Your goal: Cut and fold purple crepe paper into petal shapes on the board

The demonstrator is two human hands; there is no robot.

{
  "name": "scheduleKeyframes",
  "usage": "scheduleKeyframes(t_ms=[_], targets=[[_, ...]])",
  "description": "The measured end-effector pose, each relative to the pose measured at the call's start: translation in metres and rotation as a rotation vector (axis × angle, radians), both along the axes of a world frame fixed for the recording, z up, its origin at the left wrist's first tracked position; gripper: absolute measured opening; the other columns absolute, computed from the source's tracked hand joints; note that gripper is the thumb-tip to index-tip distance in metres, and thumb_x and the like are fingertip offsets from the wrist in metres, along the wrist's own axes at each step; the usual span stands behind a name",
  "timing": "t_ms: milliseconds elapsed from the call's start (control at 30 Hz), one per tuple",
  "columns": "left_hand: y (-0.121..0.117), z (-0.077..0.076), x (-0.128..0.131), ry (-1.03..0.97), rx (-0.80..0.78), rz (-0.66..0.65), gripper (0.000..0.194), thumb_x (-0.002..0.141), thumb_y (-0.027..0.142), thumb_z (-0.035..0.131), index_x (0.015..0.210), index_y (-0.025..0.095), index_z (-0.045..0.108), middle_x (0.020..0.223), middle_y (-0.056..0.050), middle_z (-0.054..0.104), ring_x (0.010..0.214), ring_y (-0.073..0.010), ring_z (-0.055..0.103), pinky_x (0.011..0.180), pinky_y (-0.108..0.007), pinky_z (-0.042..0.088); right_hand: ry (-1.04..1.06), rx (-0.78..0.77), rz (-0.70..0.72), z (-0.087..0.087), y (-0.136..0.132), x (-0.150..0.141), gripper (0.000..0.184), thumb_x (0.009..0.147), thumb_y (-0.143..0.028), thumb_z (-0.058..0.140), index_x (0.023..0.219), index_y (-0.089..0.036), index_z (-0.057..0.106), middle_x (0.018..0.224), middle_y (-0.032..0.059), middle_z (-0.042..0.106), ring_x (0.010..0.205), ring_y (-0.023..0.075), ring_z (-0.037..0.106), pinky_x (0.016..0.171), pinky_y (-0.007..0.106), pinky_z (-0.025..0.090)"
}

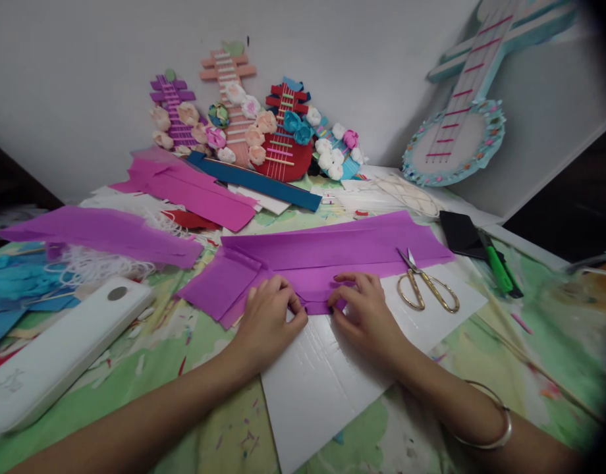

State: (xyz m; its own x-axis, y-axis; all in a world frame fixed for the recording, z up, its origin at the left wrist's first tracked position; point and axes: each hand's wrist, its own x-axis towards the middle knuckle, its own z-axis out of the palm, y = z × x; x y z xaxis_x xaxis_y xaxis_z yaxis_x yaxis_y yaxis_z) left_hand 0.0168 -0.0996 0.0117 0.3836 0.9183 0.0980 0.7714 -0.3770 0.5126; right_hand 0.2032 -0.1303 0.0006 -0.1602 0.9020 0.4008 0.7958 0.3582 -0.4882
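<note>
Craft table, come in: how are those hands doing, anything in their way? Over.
Left fingers, right fingers: at near edge of purple paper. Paper partly over white sheet. Scissors open across both, to the right, not blocking.

A slim, silvery bangle (pixel 506 431) rings the bare right forearm (pixel 444 385), and dark nails (pixel 331 309) tip the fingers (pixel 357 279).

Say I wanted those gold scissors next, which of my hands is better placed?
Your right hand, I'd say: the gold scissors lie just beside it, handles toward you, while your left hand is farther away, at the purple paper.
</note>
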Motion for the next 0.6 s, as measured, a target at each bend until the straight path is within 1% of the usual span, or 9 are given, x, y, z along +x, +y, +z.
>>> scheduleKeyframes(t_ms=[200,433,533,600], targets=[[0.0012,-0.0005,0.0006,0.002,0.011,0.007,0.010,0.078,0.017,0.052,0.068,0.017,0.055,0.089,-0.003,0.055,0.088,-0.0216,0.049,0.082,-0.040,0.034,-0.005,0.049,0.008,-0.0021,-0.0008,-0.0004,0.013,0.077,-0.008,0.058,0.081,-0.018,0.065,0.109,0.0125,0.057,0.107,0.0300,0.044,0.087,0.051,0.040],[0.0011,-0.0003,0.0000,0.013,0.009,0.004,0.011,0.079,0.018,0.052,0.069,0.018,0.054,0.088,-0.003,0.055,0.087,-0.0216,0.049,0.081,-0.040,0.035,-0.038,0.125,0.027,-0.0030,-0.0023,0.0005,0.015,0.077,-0.008,0.057,0.081,-0.018,0.068,0.109,0.0132,0.058,0.106,0.0308,0.045,0.083,0.051,0.041],[0.0007,-0.0003,0.0004,0.038,0.016,0.012,0.010,0.078,0.019,0.053,0.069,0.018,0.054,0.088,-0.003,0.054,0.088,-0.0222,0.050,0.081,-0.040,0.035,-0.092,0.193,0.050,-0.0018,-0.0029,0.0022,0.015,0.078,-0.008,0.057,0.082,-0.017,0.069,0.111,0.0145,0.058,0.106,0.0321,0.045,0.082,0.051,0.041],[0.0007,-0.0012,0.0007,0.043,0.031,0.016,0.007,0.078,0.019,0.054,0.070,0.018,0.054,0.089,-0.004,0.052,0.089,-0.0226,0.050,0.082,-0.041,0.036,-0.174,0.240,0.108,0.0003,-0.0037,0.0034,0.016,0.080,-0.007,0.056,0.083,-0.015,0.070,0.111,0.0155,0.059,0.107,0.0329,0.045,0.082,0.050,0.041]])
